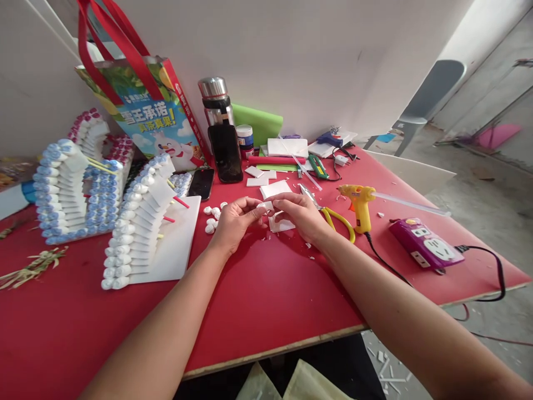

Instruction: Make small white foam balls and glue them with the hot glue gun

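Over the red table [258,311], my left hand [235,222] and my right hand [300,214] meet, fingertips closed on a small white strip [265,206] that bends between them. Its material is too small to tell. Beneath and behind the fingers lie white square sheets [275,189]. Several small white rolled pieces [210,226] rest beside my left hand. Just right of my right hand lies a cutting tool with yellow handles [347,225], and past it a yellow glue gun [360,210] stands with a clear glue stick [410,204] in its back.
At left stand a white arched model [145,222] on a board and a blue-and-white one [62,194]. Behind are a shopping bag [154,122], a steel flask [214,91], a black phone [225,153] and a green cutter [318,166]. A purple power strip [428,244] with a cord sits right.
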